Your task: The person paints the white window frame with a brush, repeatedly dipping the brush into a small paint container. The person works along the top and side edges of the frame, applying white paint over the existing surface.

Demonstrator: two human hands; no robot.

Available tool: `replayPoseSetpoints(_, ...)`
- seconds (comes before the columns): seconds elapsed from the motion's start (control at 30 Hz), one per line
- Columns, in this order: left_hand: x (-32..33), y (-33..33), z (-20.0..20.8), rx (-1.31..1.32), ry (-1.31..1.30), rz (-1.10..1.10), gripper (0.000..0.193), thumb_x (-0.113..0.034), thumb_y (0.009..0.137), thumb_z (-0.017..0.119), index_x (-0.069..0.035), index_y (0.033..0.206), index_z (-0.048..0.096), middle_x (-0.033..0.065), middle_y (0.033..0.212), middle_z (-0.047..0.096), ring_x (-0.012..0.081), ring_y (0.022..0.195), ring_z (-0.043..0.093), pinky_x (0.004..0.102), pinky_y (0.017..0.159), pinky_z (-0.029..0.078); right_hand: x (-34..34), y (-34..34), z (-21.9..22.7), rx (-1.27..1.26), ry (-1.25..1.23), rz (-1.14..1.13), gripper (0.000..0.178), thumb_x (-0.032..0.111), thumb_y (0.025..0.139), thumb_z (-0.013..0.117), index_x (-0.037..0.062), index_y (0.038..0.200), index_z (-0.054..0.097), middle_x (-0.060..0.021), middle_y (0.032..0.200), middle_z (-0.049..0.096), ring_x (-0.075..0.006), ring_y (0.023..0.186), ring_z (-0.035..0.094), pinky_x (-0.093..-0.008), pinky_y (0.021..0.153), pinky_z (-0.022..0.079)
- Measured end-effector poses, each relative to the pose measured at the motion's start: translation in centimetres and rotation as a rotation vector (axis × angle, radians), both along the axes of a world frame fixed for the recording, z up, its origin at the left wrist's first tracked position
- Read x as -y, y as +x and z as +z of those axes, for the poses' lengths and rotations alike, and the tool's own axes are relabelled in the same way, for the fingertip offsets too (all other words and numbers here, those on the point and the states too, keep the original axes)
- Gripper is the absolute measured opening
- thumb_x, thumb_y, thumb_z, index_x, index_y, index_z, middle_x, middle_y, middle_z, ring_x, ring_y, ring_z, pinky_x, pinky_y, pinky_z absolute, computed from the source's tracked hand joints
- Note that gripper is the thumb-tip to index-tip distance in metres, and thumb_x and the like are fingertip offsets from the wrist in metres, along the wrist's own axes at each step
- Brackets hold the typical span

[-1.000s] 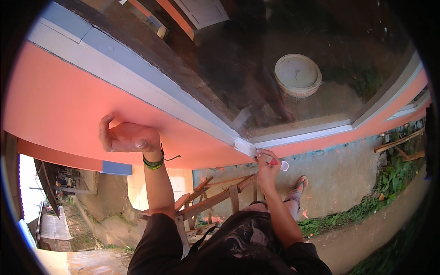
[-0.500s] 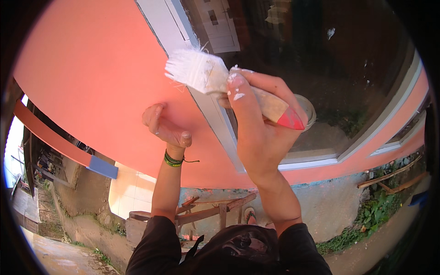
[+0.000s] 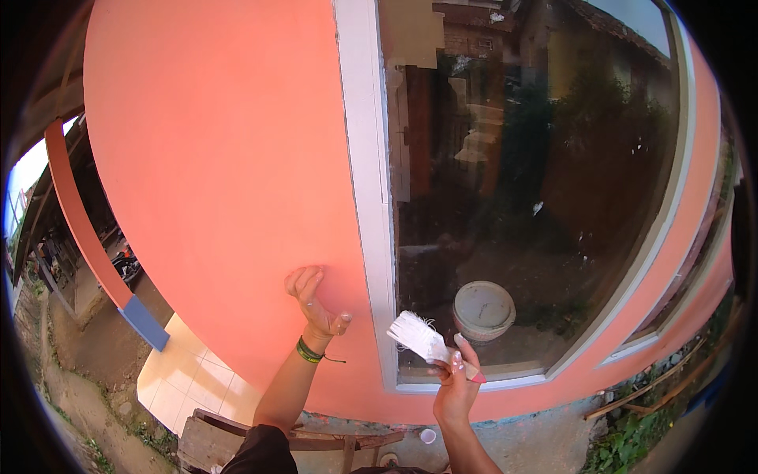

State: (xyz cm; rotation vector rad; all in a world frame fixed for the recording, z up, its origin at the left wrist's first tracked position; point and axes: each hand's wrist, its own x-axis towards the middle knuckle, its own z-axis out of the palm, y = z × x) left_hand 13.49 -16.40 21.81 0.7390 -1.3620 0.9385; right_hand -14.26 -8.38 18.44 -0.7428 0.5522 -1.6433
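Note:
My right hand [image 3: 455,395] is closed around the handle of a paintbrush [image 3: 417,336], its bristles thick with white paint and pointing up to the left. Flecks of white paint mark the fingers. The bristles are in front of the window's lower left corner, beside the white window frame [image 3: 371,197]; whether they touch it I cannot tell. My left hand [image 3: 320,308] is at the salmon-pink wall [image 3: 221,182], left of the frame. It holds nothing, with fingers bent and thumb apart. A braided band circles that wrist.
Dark window glass [image 3: 505,197] shows reflections and a pale bucket [image 3: 484,310], inside or mirrored. Below are a wooden trestle [image 3: 339,442] and a small white cup [image 3: 427,435]. A blue-based post [image 3: 144,324] stands left by the tiled floor [image 3: 193,375]; sticks and plants lie right.
My view has tilted upward, showing more wall and window. The right hand with the paintbrush has gone lower and farther from me. The left hand keeps its pose at the wall.

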Motion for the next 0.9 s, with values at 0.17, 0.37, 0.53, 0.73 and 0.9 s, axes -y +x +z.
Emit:
replayPoseSetpoints(0.17,-2.3,-1.9,0.3,-0.08,0.017,-0.025,0.073,-0.063,0.094,0.053,-0.003,0.135,0.047,0.0179,0.124,0.054,0.0348,0.119,0.045,0.0529,0.103,0.038,-1.6,-3.9,-4.8,-0.136,0.126,0.118,0.027,0.015,0.104,0.059,-0.0023,0.124,0.061,-0.0147,0.107,0.07,-0.0238,0.088,0.072,-0.0339,0.074,0.062)
replayPoseSetpoints(0.37,-5.7,-6.1,-0.3,-0.166,0.025,0.026,0.072,-0.062,0.097,0.049,-0.003,0.138,0.045,0.0187,0.127,0.053,0.0351,0.122,0.046,0.052,0.104,0.039,-2.0,-10.5,-11.4,-0.223,0.173,0.147,0.03,0.016,0.102,0.064,-0.0032,0.124,0.064,-0.0137,0.11,0.071,-0.0226,0.097,0.07,-0.037,0.085,0.061)
replayPoseSetpoints(0.53,-7.5,-12.2,-2.8,-0.263,0.105,-0.033,0.071,-0.06,0.098,0.048,-0.001,0.138,0.044,0.0188,0.128,0.053,0.0348,0.122,0.048,0.0515,0.105,0.039,-3.7,-16.2,-10.6,-0.332,0.168,0.141,0.029,0.017,0.101,0.066,-0.0053,0.12,0.066,-0.0134,0.109,0.072,-0.0217,0.1,0.069,-0.0369,0.089,0.06)
replayPoseSetpoints(0.73,-10.0,-20.9,-7.3,-0.328,0.312,-0.118,0.07,-0.056,0.098,0.05,0.001,0.138,0.043,0.0198,0.129,0.051,0.0356,0.124,0.047,0.0513,0.108,0.035,-5.6,-23.5,-11.6,-0.314,0.176,0.087,0.033,0.013,0.097,0.07,-0.0043,0.125,0.064,-0.0148,0.112,0.073,-0.0239,0.104,0.07,-0.0382,0.093,0.06)
replayPoseSetpoints(0.9,-12.2,-26.1,-12.5,-0.421,0.572,-0.173,0.067,-0.045,0.095,0.059,0.004,0.138,0.044,0.0218,0.133,0.049,0.037,0.126,0.046,0.0505,0.11,0.032,-6.3,-28.9,-12.7,-0.269,0.297,0.016,0.03,0.003,0.093,0.073,-0.0045,0.12,0.063,-0.0154,0.107,0.07,-0.0217,0.09,0.072,-0.0351,0.077,0.064)
